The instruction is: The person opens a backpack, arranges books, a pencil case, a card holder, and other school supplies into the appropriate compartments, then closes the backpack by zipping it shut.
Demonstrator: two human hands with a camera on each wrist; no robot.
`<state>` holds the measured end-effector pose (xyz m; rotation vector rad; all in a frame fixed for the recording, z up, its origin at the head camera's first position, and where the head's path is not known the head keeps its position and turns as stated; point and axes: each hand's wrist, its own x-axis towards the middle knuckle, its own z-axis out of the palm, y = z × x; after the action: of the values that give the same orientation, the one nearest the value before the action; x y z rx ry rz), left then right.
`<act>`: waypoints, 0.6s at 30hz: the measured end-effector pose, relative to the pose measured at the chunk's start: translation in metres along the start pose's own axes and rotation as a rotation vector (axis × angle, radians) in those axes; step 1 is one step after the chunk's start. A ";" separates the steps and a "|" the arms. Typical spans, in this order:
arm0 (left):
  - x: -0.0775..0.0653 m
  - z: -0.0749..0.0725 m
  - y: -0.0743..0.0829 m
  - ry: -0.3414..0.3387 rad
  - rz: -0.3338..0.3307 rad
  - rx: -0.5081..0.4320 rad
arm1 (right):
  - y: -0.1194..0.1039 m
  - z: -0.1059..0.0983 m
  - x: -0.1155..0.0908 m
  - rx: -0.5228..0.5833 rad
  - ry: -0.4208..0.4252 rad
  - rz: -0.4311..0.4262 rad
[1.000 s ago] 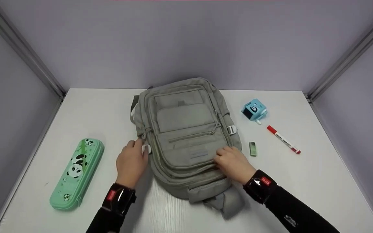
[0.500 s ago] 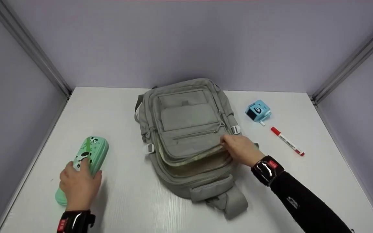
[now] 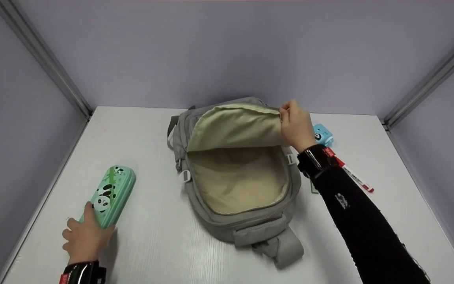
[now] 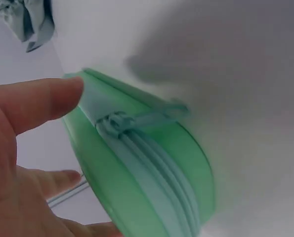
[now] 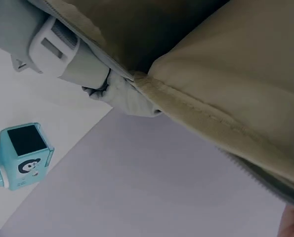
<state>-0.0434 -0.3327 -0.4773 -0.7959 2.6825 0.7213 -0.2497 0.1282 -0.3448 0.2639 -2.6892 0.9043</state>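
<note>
A grey backpack [image 3: 199,213] lies on the white table, its front flap [image 3: 235,126] folded up so that the beige lining shows. My right hand [image 3: 298,126] pinches the flap's edge at its upper right corner. In the right wrist view, the zipper edge and lining [image 5: 226,113] fill the upper part, with only a bit of that hand at the lower right. My left hand [image 3: 85,236] is at the near end of a green panda pencil case [image 3: 112,193], fingers spread over and beside it. The left wrist view shows the case's zipper pull [image 4: 147,118] close by the thumb.
A blue panda pencil sharpener [image 3: 322,135] stands right of the backpack, partly behind my right hand. A red and white marker [image 3: 359,179] lies near it, partly under the forearm. A green eraser [image 3: 314,188] is mostly covered by the sleeve. Grey partition walls [image 3: 227,51] enclose the table.
My left hand has left the backpack's side and moved to the pencil case. My right hand has lifted the flap up and back, opening the main compartment.
</note>
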 end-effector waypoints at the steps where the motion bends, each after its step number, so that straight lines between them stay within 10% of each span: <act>1: 0.000 -0.001 -0.003 -0.012 -0.010 -0.007 | -0.001 -0.001 0.002 0.000 -0.013 0.024; 11: -0.015 -0.016 -0.007 0.023 -0.012 0.005 | -0.003 -0.001 0.003 0.055 -0.021 0.066; 18: -0.062 -0.050 0.036 -0.161 0.156 -0.039 | -0.003 0.000 -0.001 0.070 -0.010 0.051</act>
<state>-0.0175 -0.3056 -0.3987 -0.5172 2.6117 0.8389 -0.2479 0.1259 -0.3432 0.2166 -2.6885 1.0154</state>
